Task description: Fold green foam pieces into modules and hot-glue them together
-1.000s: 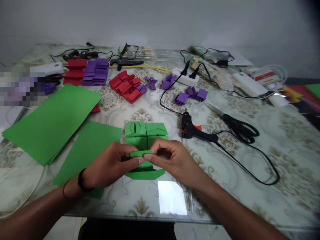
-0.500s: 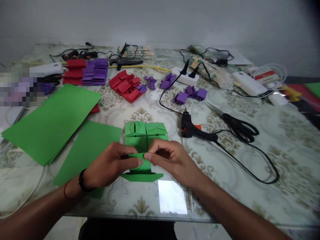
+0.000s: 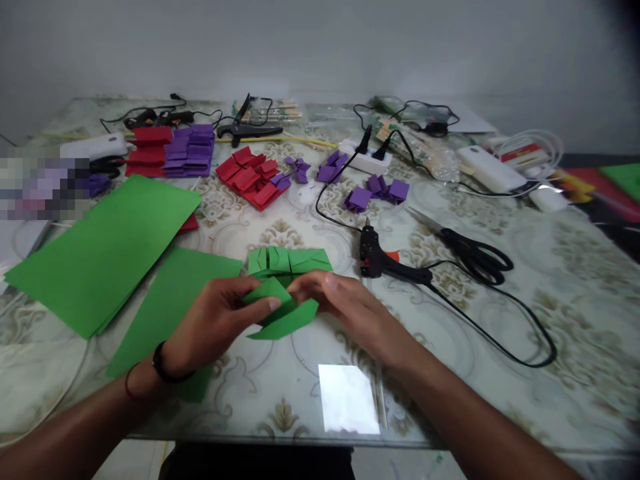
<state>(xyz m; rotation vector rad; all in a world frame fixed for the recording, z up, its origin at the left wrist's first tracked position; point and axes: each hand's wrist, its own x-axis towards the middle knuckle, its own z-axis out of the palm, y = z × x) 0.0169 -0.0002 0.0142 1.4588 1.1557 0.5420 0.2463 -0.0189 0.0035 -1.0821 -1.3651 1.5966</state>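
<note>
Both hands meet over a folded green paper piece point(image 3: 283, 313) near the front middle of the table. My left hand point(image 3: 220, 323) pinches its left side with thumb and fingers. On its right side, my right hand point(image 3: 345, 307) is closed on it, the fingers curled over the upper edge. The piece is lifted and tilted, its long pointed flap hanging toward me. Just behind the hands lies a row of folded green paper pieces point(image 3: 290, 260) flat on the table.
Green paper sheets point(image 3: 105, 247) lie at left. A black glue gun point(image 3: 385, 263) with its cord and black scissors point(image 3: 470, 253) lie to the right. Red folded pieces point(image 3: 250, 177), purple folded pieces point(image 3: 375, 193), a power strip point(image 3: 365, 160) and cables fill the back.
The hands have lifted the green piece and turned it, so its flap now slants instead of lying level. The view has shifted slightly.
</note>
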